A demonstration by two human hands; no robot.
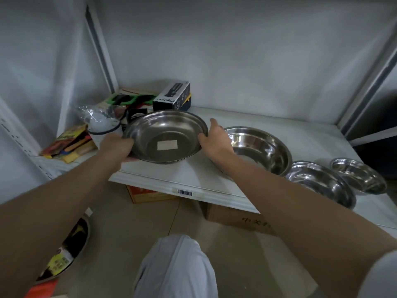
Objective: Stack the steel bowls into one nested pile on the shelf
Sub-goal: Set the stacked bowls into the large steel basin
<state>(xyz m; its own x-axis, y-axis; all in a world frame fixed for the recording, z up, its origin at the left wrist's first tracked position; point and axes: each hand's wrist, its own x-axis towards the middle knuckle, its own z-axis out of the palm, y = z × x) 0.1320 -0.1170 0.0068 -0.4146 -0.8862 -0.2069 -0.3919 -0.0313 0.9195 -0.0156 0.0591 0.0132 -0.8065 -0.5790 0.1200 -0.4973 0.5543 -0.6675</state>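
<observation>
Steel, thin and polished, is what the hands have to manage here, and it should feel light, rigid and rather slick, prone to clatter and slide if set down carelessly. Farthest left on the white shelf (163, 179) lies a clutter of packets, a bagged white container (103, 125) and a dark spray bottle box (171, 96) toward the back corner; none of it belongs to the job, though it crowds that end. Next comes the left hand (117, 145), closed on the near-left rim of the large bowl (165, 136), thumb over the lip and fingers underneath. That bowl is tilted toward the camera, its far edge raised, with a pale label stuck to its inside bottom; whether its near edge touches the shelf cannot be told. The right hand (214, 138) grasps the opposite rim, one finger lifted clear. Opposite rims look like the sensible hold, since the rolled lip gives purchase where the curved wall would slip. Just beside that hand sits the deep bowl (260, 149), upright on the shelf, then the medium bowl (318, 181) near the front edge, then the small bowl (358, 175) at the far right, each separate and not yet nested. The shelf is smooth painted metal with a barcode strip on its front lip, so the bowls would likely skid easily. Plain pale panels enclose it, and cardboard boxes rest on the tiled floor below.
</observation>
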